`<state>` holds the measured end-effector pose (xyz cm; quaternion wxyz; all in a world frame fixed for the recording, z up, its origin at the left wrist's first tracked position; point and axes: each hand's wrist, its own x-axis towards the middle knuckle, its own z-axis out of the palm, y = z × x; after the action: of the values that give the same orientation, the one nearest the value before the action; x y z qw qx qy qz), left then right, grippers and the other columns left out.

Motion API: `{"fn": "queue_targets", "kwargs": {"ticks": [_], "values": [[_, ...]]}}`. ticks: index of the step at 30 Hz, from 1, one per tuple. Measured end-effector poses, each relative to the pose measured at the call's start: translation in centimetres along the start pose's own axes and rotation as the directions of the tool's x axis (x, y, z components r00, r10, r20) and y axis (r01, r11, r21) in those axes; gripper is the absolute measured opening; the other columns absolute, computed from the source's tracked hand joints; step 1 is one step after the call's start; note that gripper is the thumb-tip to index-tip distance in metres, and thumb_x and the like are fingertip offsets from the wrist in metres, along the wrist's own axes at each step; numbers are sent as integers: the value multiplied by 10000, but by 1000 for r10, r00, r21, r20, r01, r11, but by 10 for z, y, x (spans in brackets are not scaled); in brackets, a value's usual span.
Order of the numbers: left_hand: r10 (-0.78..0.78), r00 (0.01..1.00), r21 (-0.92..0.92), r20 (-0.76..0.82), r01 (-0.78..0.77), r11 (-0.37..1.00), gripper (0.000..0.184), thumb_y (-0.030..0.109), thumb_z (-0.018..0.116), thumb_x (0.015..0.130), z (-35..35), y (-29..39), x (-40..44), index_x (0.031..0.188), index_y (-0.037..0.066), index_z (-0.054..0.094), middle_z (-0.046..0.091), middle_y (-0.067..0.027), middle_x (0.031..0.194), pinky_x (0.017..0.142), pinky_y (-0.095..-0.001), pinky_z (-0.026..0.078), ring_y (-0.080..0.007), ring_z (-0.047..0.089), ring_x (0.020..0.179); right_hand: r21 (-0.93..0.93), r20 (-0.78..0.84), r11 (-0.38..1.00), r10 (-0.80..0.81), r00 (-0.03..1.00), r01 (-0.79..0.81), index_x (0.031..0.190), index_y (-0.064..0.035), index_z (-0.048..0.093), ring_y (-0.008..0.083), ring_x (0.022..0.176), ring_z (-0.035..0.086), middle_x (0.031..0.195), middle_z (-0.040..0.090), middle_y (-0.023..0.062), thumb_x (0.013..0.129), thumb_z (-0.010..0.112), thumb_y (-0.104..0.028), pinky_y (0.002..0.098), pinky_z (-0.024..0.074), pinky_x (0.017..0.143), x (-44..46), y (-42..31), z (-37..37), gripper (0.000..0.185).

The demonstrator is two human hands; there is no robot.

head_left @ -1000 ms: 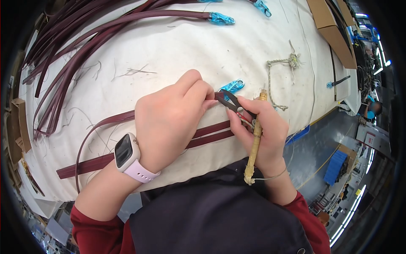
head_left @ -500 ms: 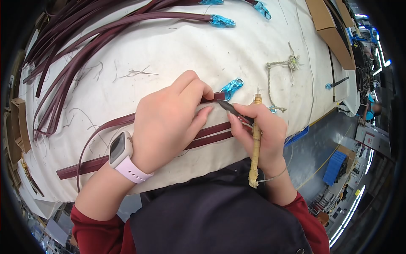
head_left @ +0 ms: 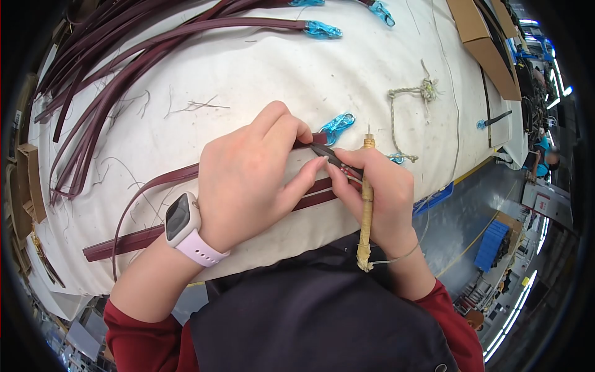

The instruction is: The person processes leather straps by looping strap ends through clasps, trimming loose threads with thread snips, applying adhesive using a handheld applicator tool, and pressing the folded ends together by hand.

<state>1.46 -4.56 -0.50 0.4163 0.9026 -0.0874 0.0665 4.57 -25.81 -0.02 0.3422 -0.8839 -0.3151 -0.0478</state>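
My left hand [head_left: 248, 180] is closed on a maroon strap [head_left: 319, 137], near the end that carries a clasp [head_left: 337, 128] wrapped in blue plastic. Its thumb reaches toward the tips of dark thread snips [head_left: 328, 155], which lie against the strap's lower edge. My right hand [head_left: 390, 192] grips those snips. Across the same palm sits a tan, tape-wrapped pen-like tool [head_left: 366, 208] with a thin metal tip pointing away from me and a wire at its rear. More of the maroon strap [head_left: 317, 198] runs beneath both hands.
A pile of maroon straps [head_left: 142, 46] with blue-wrapped ends fills the far left of the cloth-covered table [head_left: 273, 74]. Loose threads [head_left: 201, 105] lie nearby. A knotted cord [head_left: 393, 121] and a cardboard box [head_left: 483, 49] are at the right.
My right hand has shifted slightly left, bringing the snips and the pen-like tool along. My left thumb has moved up and right toward the snips.
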Motion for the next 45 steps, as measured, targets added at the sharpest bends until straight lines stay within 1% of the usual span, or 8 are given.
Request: {"fn": "queue_targets", "kwargs": {"ticks": [27, 30, 33, 34, 36, 38, 42, 45], "values": [[60, 991, 116, -121, -46, 992, 162, 29, 776, 917, 13, -3, 1, 966, 60, 624, 626, -60, 897, 569, -348, 479, -234, 624, 638, -37, 70, 998, 55, 996, -52, 1014, -47, 676, 274, 655, 691, 837, 719, 99, 857, 840, -42, 368, 528, 577, 5, -8, -2, 227], [14, 978, -30, -210, -21, 999, 129, -24, 719, 955, 12, -12, 3, 1012, 44, 626, 622, -68, 962, 586, -317, 469, -198, 575, 624, -2, 80, 997, 78, 994, -78, 1050, -41, 684, 223, 651, 685, 822, 703, 83, 873, 850, -52, 332, 529, 591, 4, -6, -6, 243], [-128, 957, -233, -262, 65, 970, 165, -90, 627, 986, 7, -6, 4, 1105, 24, 623, 605, -91, 1091, 628, -286, 463, -159, 541, 675, 160, -62, 942, 307, 950, -295, 1113, -32, 698, 58, 714, 586, 832, 647, 4, 887, 881, -50, 224, 492, 642, 9, -6, -18, 291], [-221, 942, -336, -252, 129, 933, 215, -121, 575, 995, 6, -2, 3, 1155, 15, 618, 590, -106, 1159, 654, -275, 462, -145, 530, 713, 85, -140, 960, 275, 951, -266, 1127, -32, 700, 54, 724, 567, 848, 636, -12, 872, 897, -48, 209, 484, 644, 12, 5, -23, 323], [-158, 957, -269, -242, 90, 959, 263, -138, 549, 979, 5, -5, 2, 1185, 13, 611, 579, -121, 1201, 668, -282, 470, -158, 543, 744, 1, -246, 941, 329, 912, -340, 1164, -12, 694, 87, 775, 574, 903, 644, 18, 861, 906, -52, 231, 500, 705, 23, 17, -37, 373], [-95, 968, -198, -232, 49, 979, 313, -155, 523, 963, 4, -7, 1, 1215, 11, 604, 569, -137, 1242, 683, -290, 478, -171, 555, 775, -455, -355, 876, -15, 935, -159, 1188, -17, 691, 150, 839, 609, 965, 710, 65, 853, 894, -34, 279, 525, 780, 38, 33, -48, 392], [-64, 972, -142, -226, 32, 989, 334, -156, 513, 899, 0, -6, -3, 1166, 10, 625, 573, -164, 1250, 682, -337, 495, -239, 583, 764, -340, -345, 935, -20, 938, -105, 1181, -27, 684, 207, 904, 634, 1085, 764, 103, 827, 888, -5, 322, 533, 818, 42, 24, -41, 409], [-82, 983, -256, -162, 39, 966, 302, -121, 568, 888, -4, -6, -5, 1149, 20, 625, 561, -163, 1233, 697, -351, 514, -245, 609, 783, 104, 91, 994, -39, 995, 30, 1112, -40, 663, 196, 879, 620, 1202, 771, 94, 801, 865, 58, 304, 522, 781, 36, 5, -21, 384]]}}
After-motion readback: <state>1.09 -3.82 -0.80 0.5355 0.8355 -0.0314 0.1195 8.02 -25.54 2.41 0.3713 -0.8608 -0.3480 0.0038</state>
